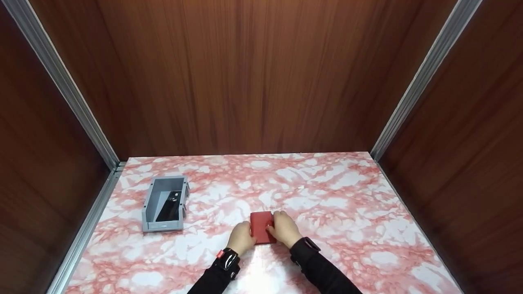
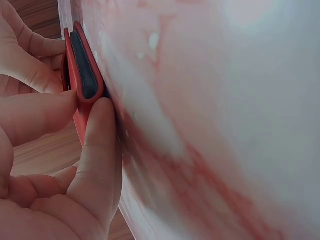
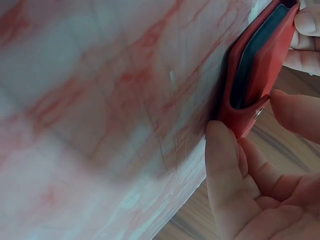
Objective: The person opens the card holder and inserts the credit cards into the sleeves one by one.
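"Where's the red wallet [image 1: 260, 224]?"
"Between the left hand [image 1: 241, 238] and the right hand [image 1: 287, 230], on or just above the marbled tabletop [image 1: 335, 200]; I can't tell which."
"Which hand's nearer?"
"Neither: each pinches one long side between thumb and fingers, the long axis pointing away from the person."

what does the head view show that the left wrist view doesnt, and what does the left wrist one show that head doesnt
Only the head view shows the gray bin with a black item inside, the metal rails and the dark sleeves.

Only the left wrist view shows the dark layer between the red case's folds, seen from its edge.

Both show the red case pinched by the left hand and right hand, the marbled table and brown wood-grain surface.
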The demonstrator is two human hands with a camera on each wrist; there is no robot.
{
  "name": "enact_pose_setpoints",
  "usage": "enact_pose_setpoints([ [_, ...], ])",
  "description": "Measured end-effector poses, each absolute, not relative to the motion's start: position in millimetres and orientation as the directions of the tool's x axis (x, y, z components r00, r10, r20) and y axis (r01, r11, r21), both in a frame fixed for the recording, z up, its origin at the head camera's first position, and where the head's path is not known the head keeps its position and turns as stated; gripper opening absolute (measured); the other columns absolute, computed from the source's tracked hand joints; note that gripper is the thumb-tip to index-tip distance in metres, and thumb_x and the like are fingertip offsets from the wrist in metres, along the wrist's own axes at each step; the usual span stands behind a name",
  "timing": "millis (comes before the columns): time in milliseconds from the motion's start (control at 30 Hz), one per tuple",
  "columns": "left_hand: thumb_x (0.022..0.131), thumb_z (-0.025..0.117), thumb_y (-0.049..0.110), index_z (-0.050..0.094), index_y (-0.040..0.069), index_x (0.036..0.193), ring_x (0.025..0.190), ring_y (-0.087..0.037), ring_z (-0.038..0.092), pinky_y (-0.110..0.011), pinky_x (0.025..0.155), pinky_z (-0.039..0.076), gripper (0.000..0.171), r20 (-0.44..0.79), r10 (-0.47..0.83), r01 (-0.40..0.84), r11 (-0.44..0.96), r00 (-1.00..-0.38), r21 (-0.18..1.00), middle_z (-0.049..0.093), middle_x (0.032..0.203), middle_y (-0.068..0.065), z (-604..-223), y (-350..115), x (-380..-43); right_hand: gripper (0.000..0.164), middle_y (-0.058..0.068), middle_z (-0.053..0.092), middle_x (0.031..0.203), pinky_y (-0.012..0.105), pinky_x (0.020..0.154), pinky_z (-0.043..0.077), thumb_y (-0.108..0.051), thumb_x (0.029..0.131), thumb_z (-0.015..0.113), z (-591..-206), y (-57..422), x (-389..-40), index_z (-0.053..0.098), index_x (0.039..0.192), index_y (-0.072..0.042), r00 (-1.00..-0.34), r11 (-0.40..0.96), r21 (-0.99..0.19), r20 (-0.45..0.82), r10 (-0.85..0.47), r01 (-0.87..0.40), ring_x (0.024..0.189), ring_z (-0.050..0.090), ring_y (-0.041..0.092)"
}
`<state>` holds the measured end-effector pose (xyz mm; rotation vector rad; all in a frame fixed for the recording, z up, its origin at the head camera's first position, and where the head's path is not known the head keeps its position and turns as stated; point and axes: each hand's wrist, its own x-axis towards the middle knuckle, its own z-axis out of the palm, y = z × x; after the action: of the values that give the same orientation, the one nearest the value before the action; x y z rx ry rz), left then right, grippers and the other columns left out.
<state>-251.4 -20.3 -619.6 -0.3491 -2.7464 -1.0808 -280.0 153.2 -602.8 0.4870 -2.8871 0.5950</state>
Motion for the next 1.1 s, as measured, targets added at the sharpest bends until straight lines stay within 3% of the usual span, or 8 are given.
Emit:
enact_pose_setpoints([
  [367,0.066,0.076,0.0,0.06,0.0,0.077,0.067,-0.029,0.059,-0.045,0.067,0.049,0.02,0.26,0.166,0.298,0.711,-0.951,0.636,0.058,0.07,-0.006,-621.3,-20.2,-252.8,0.044,0.013,0.056,0.082,0.044,0.067,0.052,-0.025,0.078,0.084,-607.0,150.8,-282.1,0.059,0.098,0.006,-0.941,0.885,-0.33,0.2,-0.274,-0.328,0.073,0.061,0.031],
  [767,0.066,0.075,-0.002,0.059,0.0,0.079,0.07,-0.028,0.06,-0.045,0.068,0.05,0.02,0.221,0.165,0.271,0.714,-0.961,0.645,0.058,0.073,-0.007,-620.8,-18.6,-254.0,0.031,0.011,0.055,0.077,0.043,0.064,0.051,-0.017,0.079,0.08,-606.0,152.8,-281.9,0.059,0.091,0.003,-0.926,0.878,-0.313,0.227,-0.3,-0.361,0.07,0.06,0.03],
  [1100,0.063,0.075,-0.004,0.06,-0.001,0.08,0.069,-0.03,0.061,-0.046,0.067,0.05,0.022,0.263,0.184,0.313,0.707,-0.947,0.634,0.059,0.073,-0.008,-619.9,-19.9,-253.6,0.023,0.01,0.058,0.075,0.042,0.062,0.051,-0.014,0.08,0.077,-606.4,155.2,-282.0,0.062,0.087,0.001,-0.911,0.862,-0.321,0.261,-0.318,-0.393,0.067,0.06,0.029],
])
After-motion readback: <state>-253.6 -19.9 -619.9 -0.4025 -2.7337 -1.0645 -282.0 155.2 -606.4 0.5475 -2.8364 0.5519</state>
